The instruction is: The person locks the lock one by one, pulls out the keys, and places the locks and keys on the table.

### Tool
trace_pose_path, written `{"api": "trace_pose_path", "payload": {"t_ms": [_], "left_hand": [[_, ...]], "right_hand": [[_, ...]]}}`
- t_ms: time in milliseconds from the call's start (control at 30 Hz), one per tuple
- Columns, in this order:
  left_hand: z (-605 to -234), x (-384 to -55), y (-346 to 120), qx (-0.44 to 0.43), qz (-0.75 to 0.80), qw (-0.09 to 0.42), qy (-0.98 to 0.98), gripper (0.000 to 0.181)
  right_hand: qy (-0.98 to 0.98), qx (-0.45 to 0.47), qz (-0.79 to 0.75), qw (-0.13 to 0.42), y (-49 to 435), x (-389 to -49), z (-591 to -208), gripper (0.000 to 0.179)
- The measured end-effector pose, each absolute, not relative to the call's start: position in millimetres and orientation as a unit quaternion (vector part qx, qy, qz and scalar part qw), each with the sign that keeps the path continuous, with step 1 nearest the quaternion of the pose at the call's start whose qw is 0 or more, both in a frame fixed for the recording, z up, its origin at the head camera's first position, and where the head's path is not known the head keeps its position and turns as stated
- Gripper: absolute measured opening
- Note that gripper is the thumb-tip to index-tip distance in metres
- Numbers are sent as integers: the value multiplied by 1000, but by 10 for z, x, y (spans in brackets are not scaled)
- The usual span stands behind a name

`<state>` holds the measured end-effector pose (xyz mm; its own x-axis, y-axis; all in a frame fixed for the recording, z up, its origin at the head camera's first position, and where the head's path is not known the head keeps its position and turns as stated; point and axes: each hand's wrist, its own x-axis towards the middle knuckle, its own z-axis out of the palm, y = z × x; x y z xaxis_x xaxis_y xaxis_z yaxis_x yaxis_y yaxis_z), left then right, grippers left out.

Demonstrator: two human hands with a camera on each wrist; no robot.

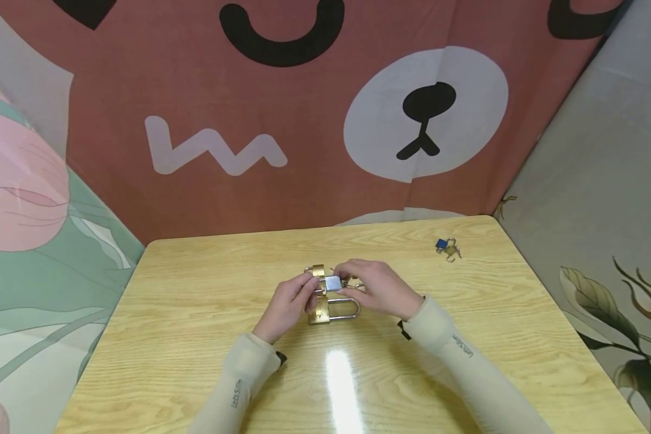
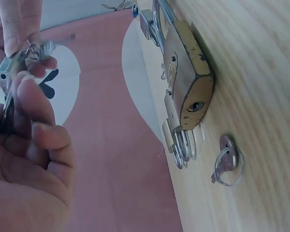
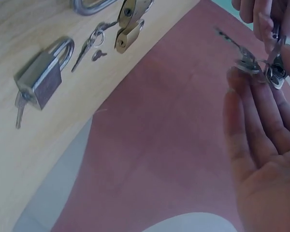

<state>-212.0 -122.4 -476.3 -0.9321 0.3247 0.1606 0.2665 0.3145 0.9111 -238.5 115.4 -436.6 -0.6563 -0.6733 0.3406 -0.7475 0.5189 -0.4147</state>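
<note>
Above the table, my left hand (image 1: 289,302) grips a silver padlock (image 1: 333,283) by its shackle end. My right hand (image 1: 382,288) pinches a bunch of keys (image 3: 249,63) at the other end of this padlock; one key sticks out from the bunch. Fingers hide whether a key sits in the keyhole. Below the hands lies a large brass padlock (image 1: 319,311) with a long shackle. A smaller brass padlock (image 1: 318,270) lies beyond it. On the table in the right wrist view rests another silver padlock (image 3: 46,79) with a key in its bottom.
Loose keys (image 3: 89,46) lie beside the brass padlocks, and a key on a ring (image 2: 227,154) lies near the large one. Toward the far right corner of the wooden table (image 1: 195,289) is a blue padlock (image 1: 442,244) among metal pieces. A printed cloth (image 1: 304,120) hangs behind.
</note>
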Motion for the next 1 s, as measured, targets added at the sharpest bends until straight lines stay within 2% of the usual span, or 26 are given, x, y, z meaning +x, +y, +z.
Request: {"api": "trace_pose_path", "payload": {"t_ms": [367, 667, 1000], "left_hand": [[-4766, -2105, -1185, 144, 577, 62, 802, 47], [-4733, -2104, -1149, 145, 570, 63, 806, 54], [-4754, -2102, -1135, 123, 626, 133, 759, 48]], "right_hand": [[-834, 404, 372, 42, 1165, -2400, -4426, 38], [-819, 414, 392, 66, 1175, -2397, -4487, 40], [-802, 409, 430, 61, 1190, -2380, -4509, 37]]}}
